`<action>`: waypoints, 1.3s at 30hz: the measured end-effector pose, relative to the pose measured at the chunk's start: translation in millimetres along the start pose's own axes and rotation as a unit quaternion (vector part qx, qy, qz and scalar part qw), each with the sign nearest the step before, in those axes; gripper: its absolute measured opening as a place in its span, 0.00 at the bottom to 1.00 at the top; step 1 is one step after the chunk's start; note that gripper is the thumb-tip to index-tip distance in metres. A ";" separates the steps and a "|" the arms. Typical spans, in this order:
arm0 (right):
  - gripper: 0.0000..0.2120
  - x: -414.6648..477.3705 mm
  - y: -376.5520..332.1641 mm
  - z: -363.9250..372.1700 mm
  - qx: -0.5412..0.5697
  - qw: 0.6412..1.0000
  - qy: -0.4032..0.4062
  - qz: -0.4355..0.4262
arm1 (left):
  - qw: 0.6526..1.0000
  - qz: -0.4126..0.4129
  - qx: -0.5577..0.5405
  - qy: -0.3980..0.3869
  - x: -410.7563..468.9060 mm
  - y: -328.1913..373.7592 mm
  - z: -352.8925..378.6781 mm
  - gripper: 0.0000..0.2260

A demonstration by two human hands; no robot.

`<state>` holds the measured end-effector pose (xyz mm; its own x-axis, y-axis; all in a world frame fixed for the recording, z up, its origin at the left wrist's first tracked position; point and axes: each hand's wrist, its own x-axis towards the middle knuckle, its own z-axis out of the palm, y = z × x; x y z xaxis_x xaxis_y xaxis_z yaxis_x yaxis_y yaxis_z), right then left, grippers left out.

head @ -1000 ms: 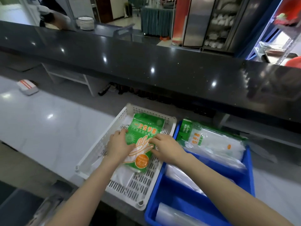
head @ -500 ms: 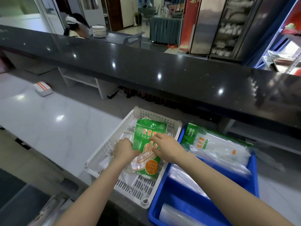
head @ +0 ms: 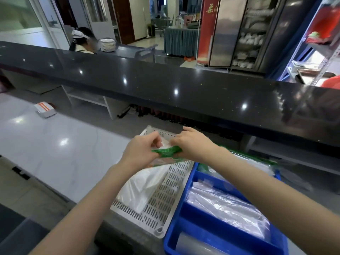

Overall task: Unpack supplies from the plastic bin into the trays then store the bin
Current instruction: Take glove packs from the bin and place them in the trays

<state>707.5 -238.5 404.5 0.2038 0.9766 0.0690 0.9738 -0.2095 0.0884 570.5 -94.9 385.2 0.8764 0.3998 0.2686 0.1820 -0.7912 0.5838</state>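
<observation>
A white perforated tray [head: 165, 196] lies on the grey counter, and clear plastic bags [head: 145, 186] lie in it. To its right stands a blue divided bin [head: 185, 214] that holds clear plastic packs [head: 226, 205]. Above the tray's far half, my left hand [head: 139, 151] and my right hand [head: 191, 144] both grip a green glove packet [head: 166, 150], lifted and seen edge-on. Another green-and-clear pack [head: 257, 162] lies at the bin's far end, mostly hidden behind my right arm.
A raised black countertop [head: 165, 85] runs across behind the tray. A small white and orange box [head: 45, 108] sits at the far left of the grey counter [head: 64, 144]. A person in a white cap [head: 82, 41] sits beyond the black counter beside stacked plates [head: 107, 45].
Both hands have lifted the green glove packet off the tray and tipped it up on edge. The view has tilted upward, and the clear bags under the packet now show.
</observation>
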 end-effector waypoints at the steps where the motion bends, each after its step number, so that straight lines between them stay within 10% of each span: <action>1: 0.14 -5.4 3.6 -8.8 0.015 1.000 -0.002 0.013 | 1.000 0.020 0.004 0.002 4.2 8.2 -4.0 0.15; 16: 0.16 -181.3 121.5 -27.5 -0.045 0.936 -0.041 0.348 | 0.989 0.128 0.035 -0.073 74.0 78.8 111.9 0.09; 21: 0.15 -223.3 137.4 -15.1 -0.058 0.899 0.020 0.434 | 0.950 0.191 0.140 -0.204 83.3 94.4 173.5 0.27; 27: 0.13 -237.3 143.9 -9.0 -0.051 0.882 0.080 0.463 | 0.929 0.205 0.168 -0.258 84.5 105.5 218.5 0.47; 39: 0.13 -181.7 139.0 -8.8 -0.014 0.927 0.103 0.359 | 0.942 0.261 0.179 -0.112 51.5 100.9 217.2 0.34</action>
<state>804.9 -445.4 412.9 0.7726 0.5545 0.3091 0.5903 -0.8067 -0.0284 730.8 -254.6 291.5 0.9526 -0.1635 0.2566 -0.1968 -0.9743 0.1099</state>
